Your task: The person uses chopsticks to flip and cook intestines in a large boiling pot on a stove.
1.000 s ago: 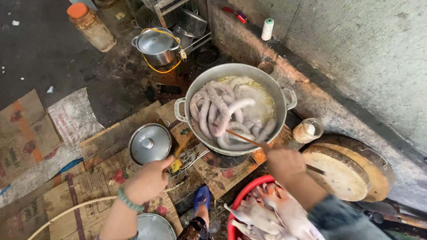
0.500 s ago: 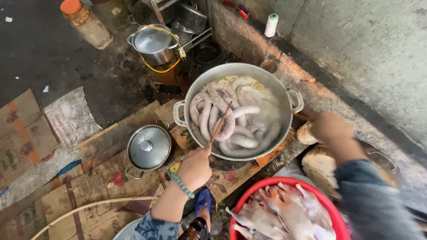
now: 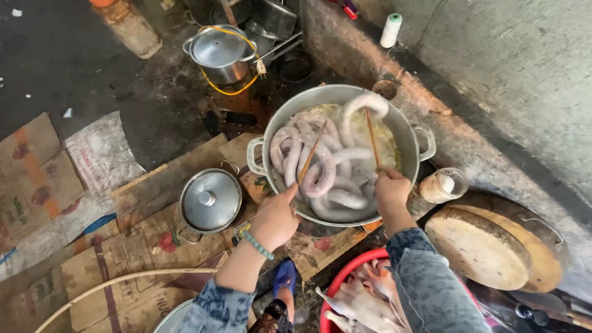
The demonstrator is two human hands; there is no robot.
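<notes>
Sausage coils (image 3: pixel 327 176), pale and looped, lying in large metal pot (image 3: pixel 345 154) on low burner, broth around them. Pot at centre of view, near grey wall (image 3: pixel 524 68).

Left hand (image 3: pixel 274 217) closed on one wooden stick (image 3: pixel 310 159), tip angled down into coils near pot's left side. Right hand (image 3: pixel 391 191) closed on second wooden stick (image 3: pixel 372 139), held nearly upright, tip at a raised loop toward the far rim. Beaded bracelet (image 3: pixel 256 244) on left wrist.

Step in hand, judged: turning or lifting coils with one stick per hand. Loop at far rim appears raised above the rest; cannot tell whether hooked on the stick or only resting against it.

Next move, judged: calls for both tips kept under one coil, slow lift, casing not pierced. Risk: slippery coil sliding off, splash of hot liquid.

Surroundings: small lidded pot (image 3: pixel 209 200) on cardboard (image 3: pixel 123 246) to the left; second lidded pot (image 3: pixel 222 52) farther back; round wooden chopping block (image 3: pixel 478 246) to the right; jar (image 3: pixel 441 185) just beside the big pot; red basin (image 3: pixel 345 283) with plucked poultry (image 3: pixel 364 302) at lower edge; spool of thread (image 3: pixel 391 29) on the ledge.
</notes>
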